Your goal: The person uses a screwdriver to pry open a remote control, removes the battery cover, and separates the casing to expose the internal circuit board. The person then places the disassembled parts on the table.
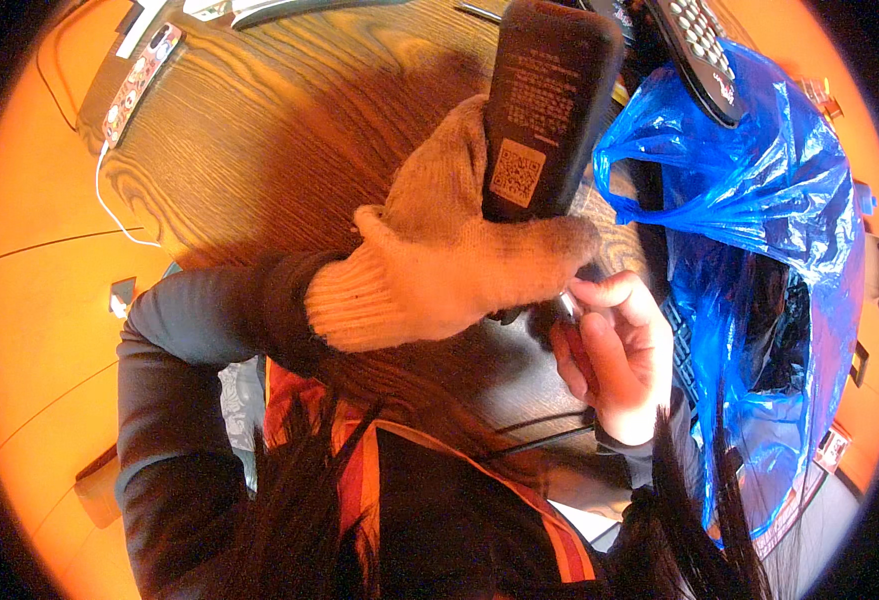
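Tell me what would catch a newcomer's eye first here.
Centre frame, the left hand in a beige knitted glove grips a black remote control turned back side up. Just below, the bare right hand works at its lower end. At the right, a crinkled blue plastic bag lies on the wooden table.

A white square label (516,172) sits on the black remote's back (549,100) — blue plastic bag (759,200) beside.

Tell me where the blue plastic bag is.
In the head view, the blue plastic bag lies right of the gloved left hand, beside the black remote.
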Motion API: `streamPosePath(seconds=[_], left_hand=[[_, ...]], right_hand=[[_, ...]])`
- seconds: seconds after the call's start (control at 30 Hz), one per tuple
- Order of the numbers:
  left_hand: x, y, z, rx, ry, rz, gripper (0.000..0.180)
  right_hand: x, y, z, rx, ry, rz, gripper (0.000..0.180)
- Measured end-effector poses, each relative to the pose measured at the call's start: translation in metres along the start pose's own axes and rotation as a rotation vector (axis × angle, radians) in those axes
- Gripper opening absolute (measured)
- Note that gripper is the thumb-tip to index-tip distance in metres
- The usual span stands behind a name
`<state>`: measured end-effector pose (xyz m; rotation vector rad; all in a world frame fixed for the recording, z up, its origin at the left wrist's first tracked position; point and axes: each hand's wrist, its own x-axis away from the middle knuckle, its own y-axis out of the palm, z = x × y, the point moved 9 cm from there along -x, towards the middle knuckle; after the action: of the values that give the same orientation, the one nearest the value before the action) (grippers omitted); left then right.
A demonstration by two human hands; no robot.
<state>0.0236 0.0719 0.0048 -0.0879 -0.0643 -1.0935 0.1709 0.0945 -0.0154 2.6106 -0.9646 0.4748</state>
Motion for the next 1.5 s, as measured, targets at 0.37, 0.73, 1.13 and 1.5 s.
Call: streamPosePath(seconds=[0.37,0.73,1.13,1.5], left_hand=[[-0.014,-0.024,0.019,-0.149,0.381,-0.064,0.026],[-0.001,0.031,-0.027,0.840,-0.319,-0.287,0.024],[0.004,0.024,-0.023,0.403,-0.175,-0.399,0.028],[-0.029,-0.020,-0.021,0.769,-0.173,-0.173,0.031]], right_hand=[[0.011,-0.006,-0.021,0.597,-0.387,0.065,0.025],[0.007,-0.030,-0.010,0.076,-0.356,0.203,0.062],[0.021,0.000,-0.043,0.606,-0.802,0.105,0.033],[0.029,-0.028,-0.040,0.625,-0.894,0.364,0.035]])
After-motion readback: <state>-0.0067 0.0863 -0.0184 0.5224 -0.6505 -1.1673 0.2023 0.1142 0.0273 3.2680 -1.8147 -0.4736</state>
